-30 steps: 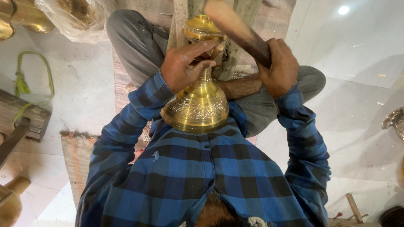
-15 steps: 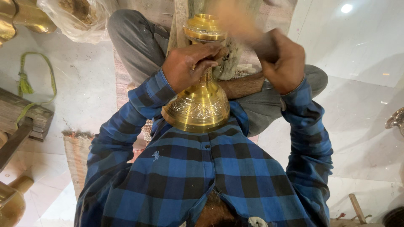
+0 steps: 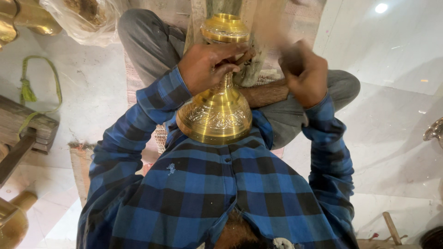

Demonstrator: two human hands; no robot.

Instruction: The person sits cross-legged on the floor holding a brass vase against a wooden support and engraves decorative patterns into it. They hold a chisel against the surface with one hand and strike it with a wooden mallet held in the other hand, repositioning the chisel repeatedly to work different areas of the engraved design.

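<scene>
1. The left hand (image 3: 205,64) is clenched around the narrow neck of the brass vessel (image 3: 216,115), whose embossed base is pressed against the blue checked shirt (image 3: 217,193).
2. The right hand (image 3: 302,76) is closed on a blurred tool handle (image 3: 272,32).
3. The neck should be kept braced firmly, so that blows land squarely.
4. The tool's head is smeared by motion; the contact point is hidden.

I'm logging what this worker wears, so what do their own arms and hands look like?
Both arms wear long sleeves of a blue and black checked shirt, cuffs reaching the wrists. The left hand and right hand are bare: no gloves, rings or watch show.
</scene>
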